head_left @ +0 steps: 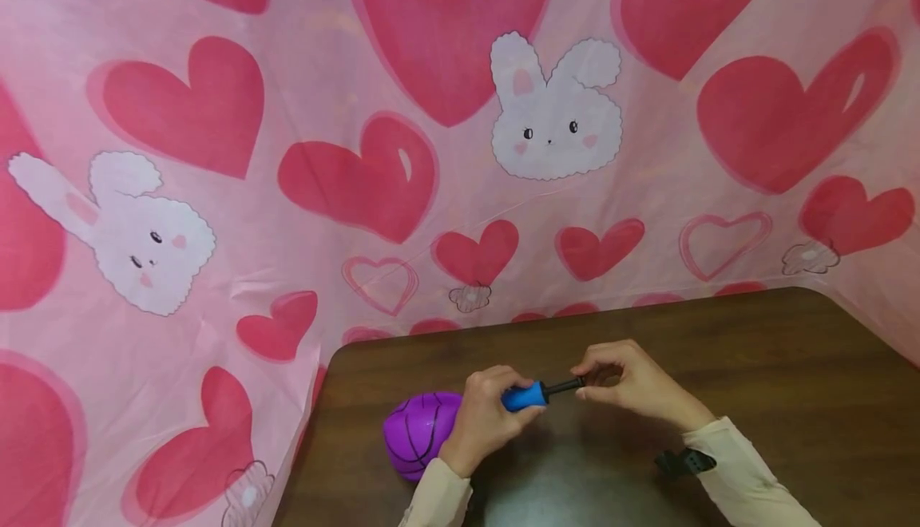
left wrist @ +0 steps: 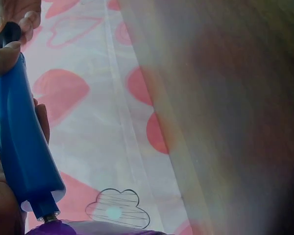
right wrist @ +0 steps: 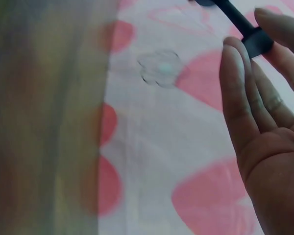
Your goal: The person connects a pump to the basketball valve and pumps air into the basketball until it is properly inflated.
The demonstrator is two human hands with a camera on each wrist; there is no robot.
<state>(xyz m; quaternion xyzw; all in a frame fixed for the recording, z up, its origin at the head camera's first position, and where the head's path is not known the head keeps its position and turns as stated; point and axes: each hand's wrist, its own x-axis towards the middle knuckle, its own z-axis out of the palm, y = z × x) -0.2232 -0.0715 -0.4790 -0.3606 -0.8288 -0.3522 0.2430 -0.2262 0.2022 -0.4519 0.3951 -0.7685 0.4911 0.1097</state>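
Observation:
My left hand [head_left: 490, 419] grips the blue barrel of a small hand pump [left wrist: 27, 132]. From the barrel's other end extends the black plunger rod [head_left: 564, 386]. My right hand [head_left: 636, 382] holds the black knob [right wrist: 258, 43] at the rod's tip between thumb and fingers. A purple ball [head_left: 420, 433] with black lines lies left of my left hand, partly covered by it, and its outline looks uneven. In the left wrist view, the pump's metal tip [left wrist: 48, 217] meets the purple surface at the bottom edge; how deep it sits is hidden.
Both hands are above a dark brown wooden table [head_left: 762, 367] with rounded corners. Behind and to the left hangs a pink cloth [head_left: 309, 72] with red hearts and white rabbit faces. A black band [head_left: 683, 463] circles the right wrist.

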